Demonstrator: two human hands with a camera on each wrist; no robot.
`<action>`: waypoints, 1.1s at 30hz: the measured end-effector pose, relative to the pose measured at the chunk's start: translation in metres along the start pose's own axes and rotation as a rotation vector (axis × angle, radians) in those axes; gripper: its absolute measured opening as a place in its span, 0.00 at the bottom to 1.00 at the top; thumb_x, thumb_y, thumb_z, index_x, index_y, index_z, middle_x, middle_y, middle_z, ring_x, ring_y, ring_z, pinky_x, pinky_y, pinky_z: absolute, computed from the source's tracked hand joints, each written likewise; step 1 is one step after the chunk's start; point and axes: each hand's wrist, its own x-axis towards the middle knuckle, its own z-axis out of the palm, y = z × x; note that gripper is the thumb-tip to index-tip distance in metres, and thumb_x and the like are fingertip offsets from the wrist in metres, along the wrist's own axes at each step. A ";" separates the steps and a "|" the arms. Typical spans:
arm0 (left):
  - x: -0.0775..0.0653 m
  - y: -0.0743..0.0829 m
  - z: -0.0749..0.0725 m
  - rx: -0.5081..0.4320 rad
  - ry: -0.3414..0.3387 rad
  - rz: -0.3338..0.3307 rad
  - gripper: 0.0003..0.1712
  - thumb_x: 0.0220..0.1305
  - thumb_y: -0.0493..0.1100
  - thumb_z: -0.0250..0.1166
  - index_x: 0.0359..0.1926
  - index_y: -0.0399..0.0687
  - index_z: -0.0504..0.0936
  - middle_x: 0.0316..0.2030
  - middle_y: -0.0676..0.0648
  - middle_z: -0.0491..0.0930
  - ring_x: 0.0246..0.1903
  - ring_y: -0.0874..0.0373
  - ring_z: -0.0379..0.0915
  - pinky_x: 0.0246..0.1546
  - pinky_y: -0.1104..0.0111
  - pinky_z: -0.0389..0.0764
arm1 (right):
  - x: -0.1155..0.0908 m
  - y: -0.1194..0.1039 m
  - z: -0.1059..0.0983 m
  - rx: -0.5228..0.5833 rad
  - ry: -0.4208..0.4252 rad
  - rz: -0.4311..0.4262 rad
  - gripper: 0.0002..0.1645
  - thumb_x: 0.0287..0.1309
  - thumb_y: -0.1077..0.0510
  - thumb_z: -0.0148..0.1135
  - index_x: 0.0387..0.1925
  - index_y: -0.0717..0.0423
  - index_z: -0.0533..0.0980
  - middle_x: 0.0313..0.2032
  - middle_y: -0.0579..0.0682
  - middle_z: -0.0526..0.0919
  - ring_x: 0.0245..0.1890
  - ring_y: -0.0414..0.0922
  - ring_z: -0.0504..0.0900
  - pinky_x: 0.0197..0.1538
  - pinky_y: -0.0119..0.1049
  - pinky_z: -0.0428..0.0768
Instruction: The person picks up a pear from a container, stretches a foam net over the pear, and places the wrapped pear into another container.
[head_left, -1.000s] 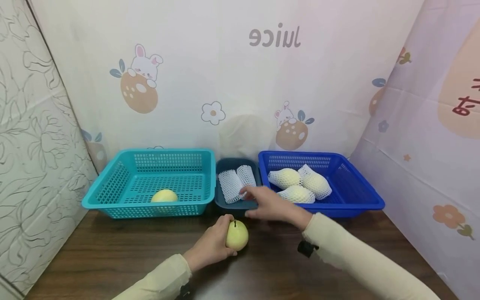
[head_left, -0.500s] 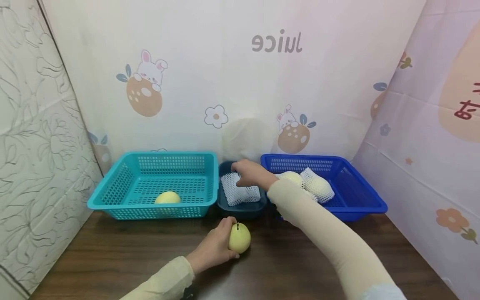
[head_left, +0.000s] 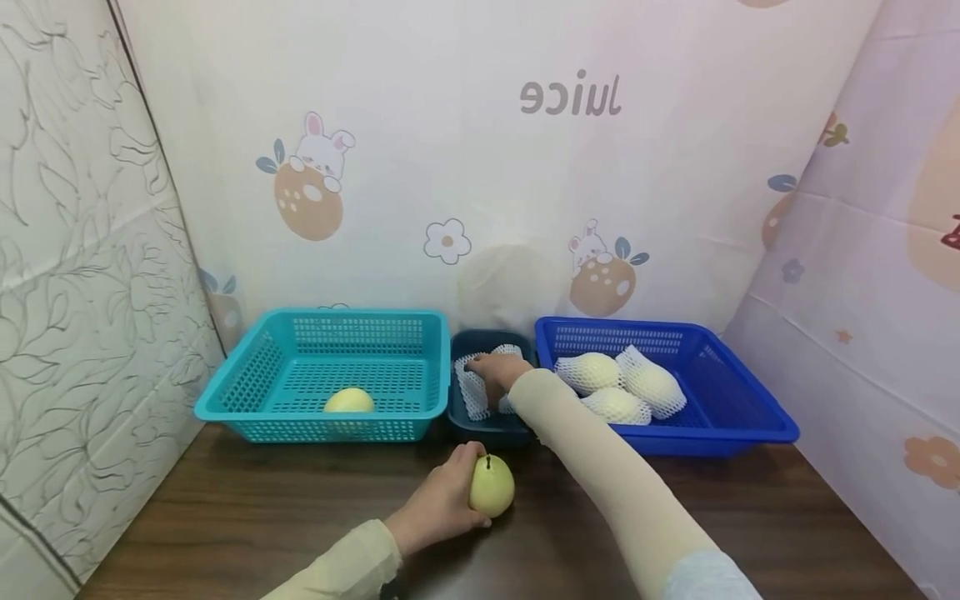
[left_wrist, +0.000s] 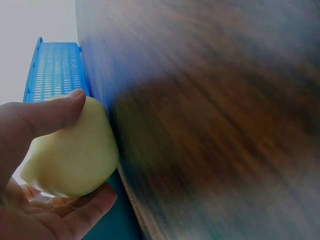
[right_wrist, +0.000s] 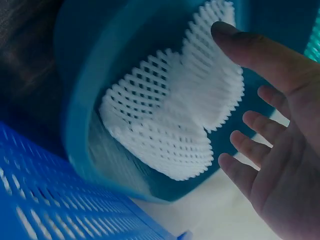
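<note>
A yellow-green pear (head_left: 492, 487) stands on the table, stem up, and my left hand (head_left: 444, 502) grips its left side. In the left wrist view, thumb and fingers curl round the pear (left_wrist: 75, 150). Over the small dark blue-green bin (head_left: 487, 435) is my right hand (head_left: 500, 372), reaching down among white foam fruit nets (head_left: 471, 393). The right wrist view shows its fingers spread and loosely bent beside the nets (right_wrist: 160, 125), with nothing held. Thumb and nets overlap there; whether they touch I cannot tell.
A teal basket (head_left: 307, 431) to the left holds one pear (head_left: 348, 400). In the blue basket (head_left: 712, 439) on the right lie several netted pears (head_left: 652, 387). All three containers stand in a row on the brown wooden table (head_left: 285, 492), before a printed curtain (head_left: 390, 150).
My right hand has moved over the bin and down into it, and the nets inside have shifted. The left hand keeps hold of the pear. The head view has drifted slightly.
</note>
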 end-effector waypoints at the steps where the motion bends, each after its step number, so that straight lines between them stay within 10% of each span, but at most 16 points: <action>1: 0.000 0.000 0.000 0.000 -0.002 -0.001 0.45 0.35 0.42 0.82 0.52 0.48 0.63 0.44 0.50 0.69 0.38 0.59 0.73 0.39 0.65 0.77 | 0.000 0.000 0.002 -0.005 0.000 0.006 0.50 0.44 0.63 0.75 0.69 0.44 0.62 0.68 0.50 0.62 0.67 0.51 0.61 0.62 0.53 0.64; 23: 0.003 0.005 -0.002 0.005 -0.017 -0.022 0.44 0.36 0.41 0.82 0.52 0.49 0.63 0.43 0.50 0.69 0.38 0.59 0.72 0.39 0.65 0.78 | 0.000 0.012 -0.005 0.163 -0.027 0.032 0.29 0.58 0.62 0.64 0.62 0.50 0.71 0.60 0.54 0.73 0.60 0.53 0.70 0.58 0.54 0.69; 33: -0.001 0.002 0.000 0.005 -0.021 -0.043 0.44 0.37 0.42 0.81 0.52 0.49 0.63 0.43 0.50 0.69 0.38 0.59 0.73 0.40 0.65 0.78 | 0.018 0.019 -0.010 0.023 0.369 -0.124 0.10 0.66 0.62 0.53 0.35 0.58 0.81 0.25 0.49 0.79 0.25 0.44 0.75 0.33 0.36 0.76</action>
